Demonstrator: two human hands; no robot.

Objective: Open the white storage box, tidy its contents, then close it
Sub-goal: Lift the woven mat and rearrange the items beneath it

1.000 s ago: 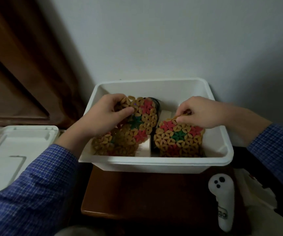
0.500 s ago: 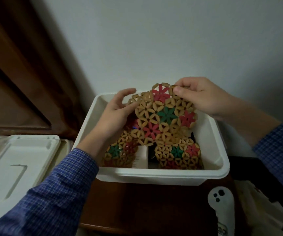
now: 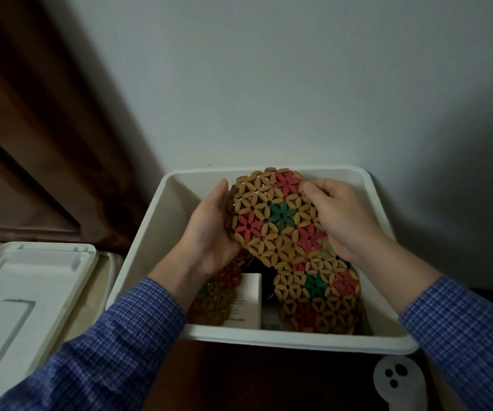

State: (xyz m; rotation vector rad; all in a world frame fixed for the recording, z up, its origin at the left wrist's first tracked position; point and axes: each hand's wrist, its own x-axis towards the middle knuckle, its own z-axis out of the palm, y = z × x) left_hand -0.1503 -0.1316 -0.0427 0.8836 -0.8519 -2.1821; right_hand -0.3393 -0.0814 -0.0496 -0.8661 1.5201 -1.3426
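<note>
White storage box (image 3: 156,232) sits open in front of you on a dark wooden surface (image 3: 269,378), its far edge close to the wall. Opening is done: the lid (image 3: 22,295) lies off to your 9 o'clock, well apart from the box. You look to be in the middle of tidying.

Your left hand (image 3: 209,232) cups the 9 o'clock edge of a round beaded mat (image 3: 274,215), fingers curled behind it, thumb at its upper rim. Your right hand (image 3: 340,215) pinches its 3 o'clock edge with curled fingers. You hold the mat tilted up above the box interior, toward the far side.

Below it, a second mat (image 3: 319,295) lies at about 5 o'clock, and a third mat (image 3: 218,295) shows partly under your left wrist at 7 o'clock. A small white carton (image 3: 246,301) stands between those two.

What remains, as I judge it: place the held mat neatly with the others, settle the carton, then fetch the lid and close the box.
</note>
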